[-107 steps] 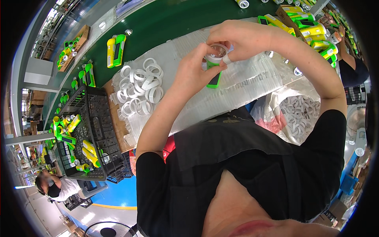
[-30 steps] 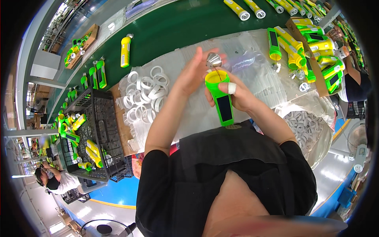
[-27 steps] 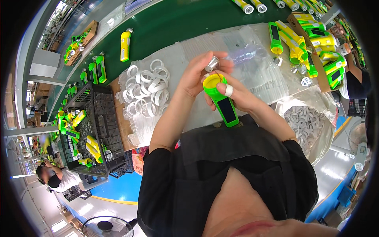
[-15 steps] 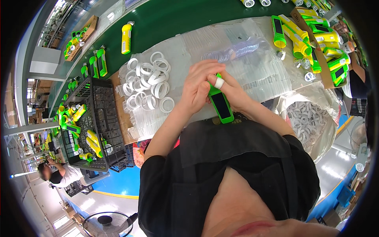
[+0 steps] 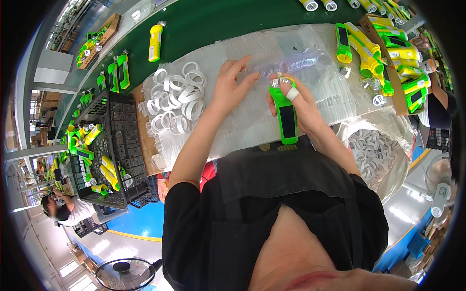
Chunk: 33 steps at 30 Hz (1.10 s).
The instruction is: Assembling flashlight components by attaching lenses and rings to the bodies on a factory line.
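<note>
My right hand (image 5: 302,104) is wrapped round a green flashlight (image 5: 287,121) with a dark panel on its side. Its silvery reflector end points away from me, and a white band circles my right thumb. My left hand (image 5: 230,87) is empty, its fingers apart, just left of a row of overlapping clear plastic discs (image 5: 298,62). Further left lies a loose pile of white rings (image 5: 177,94). Both the discs and the rings rest on a plastic-covered work surface (image 5: 247,131).
At left a black crate (image 5: 131,145) holds yellow and green flashlights. More fill a cardboard box (image 5: 371,36) at right, some lying beside it. One yellow flashlight (image 5: 155,42) sits on the green belt (image 5: 204,26). A sack (image 5: 393,169) of white rings hangs at near right.
My hands have come apart: the left has let go and moved left, opening. The right has shifted slightly right with the flashlight, whose reflector end now shows.
</note>
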Motion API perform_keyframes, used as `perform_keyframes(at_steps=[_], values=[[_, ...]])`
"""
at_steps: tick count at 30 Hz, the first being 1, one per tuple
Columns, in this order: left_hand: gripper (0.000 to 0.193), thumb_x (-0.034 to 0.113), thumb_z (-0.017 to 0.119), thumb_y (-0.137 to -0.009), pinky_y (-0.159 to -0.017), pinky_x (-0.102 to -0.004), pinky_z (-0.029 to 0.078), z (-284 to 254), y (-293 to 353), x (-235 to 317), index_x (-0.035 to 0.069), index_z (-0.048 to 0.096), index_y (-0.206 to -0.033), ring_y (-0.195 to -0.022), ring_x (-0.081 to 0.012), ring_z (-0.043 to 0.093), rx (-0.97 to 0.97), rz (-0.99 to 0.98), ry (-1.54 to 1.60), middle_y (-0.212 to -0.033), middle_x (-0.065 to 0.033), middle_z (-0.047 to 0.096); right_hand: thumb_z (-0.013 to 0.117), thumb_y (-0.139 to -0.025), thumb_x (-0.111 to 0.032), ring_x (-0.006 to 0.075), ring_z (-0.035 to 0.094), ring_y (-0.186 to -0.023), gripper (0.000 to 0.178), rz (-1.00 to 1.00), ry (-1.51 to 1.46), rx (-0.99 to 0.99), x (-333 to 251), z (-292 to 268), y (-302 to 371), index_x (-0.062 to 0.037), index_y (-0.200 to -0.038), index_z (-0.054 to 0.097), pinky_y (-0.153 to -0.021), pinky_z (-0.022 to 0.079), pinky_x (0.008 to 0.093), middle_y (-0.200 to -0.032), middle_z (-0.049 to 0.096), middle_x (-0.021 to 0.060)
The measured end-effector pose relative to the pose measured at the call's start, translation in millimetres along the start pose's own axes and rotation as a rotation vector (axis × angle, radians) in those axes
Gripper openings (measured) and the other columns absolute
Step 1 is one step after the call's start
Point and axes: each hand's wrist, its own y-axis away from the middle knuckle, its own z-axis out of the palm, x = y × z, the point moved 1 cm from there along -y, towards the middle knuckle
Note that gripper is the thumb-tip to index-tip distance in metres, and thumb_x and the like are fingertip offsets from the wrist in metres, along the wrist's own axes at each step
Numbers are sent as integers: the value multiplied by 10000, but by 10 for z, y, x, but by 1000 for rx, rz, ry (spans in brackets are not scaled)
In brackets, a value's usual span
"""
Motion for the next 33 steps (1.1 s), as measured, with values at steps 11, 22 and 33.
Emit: perform_keyframes(at_steps=[11, 22, 33], values=[[435, 273, 391, -1009, -969, -372, 417, -199, 368, 562, -6, 604, -1267, -1155, -311, 493, 9, 356, 89, -1258, -155, 544, 582, -959, -293, 132, 594, -704, 399, -9, 148, -223, 27, 228, -31, -19, -1233, 488, -646, 493, 274, -902, 607, 82], [374, 206, 391, -998, -1051, -430, 366, -333, 235, 516, -10, 621, -1200, -1243, -360, 486, 140, 345, 161, -1299, -178, 560, 560, -970, -188, 155, 600, -730, 296, -211, 129, -322, 201, 343, -340, -50, -1216, 470, -654, 504, 298, -936, 582, 78], [643, 561, 714, -745, -810, -416, 525, -1211, -623, -533, 68, 596, -1140, -966, -301, 659, -427, -566, -959, -1018, -131, 673, 620, -913, -126, 118, 576, -720, 324, -395, 189, -230, 172, 294, -679, -63, -1205, 493, -635, 491, 271, -871, 585, 54]])
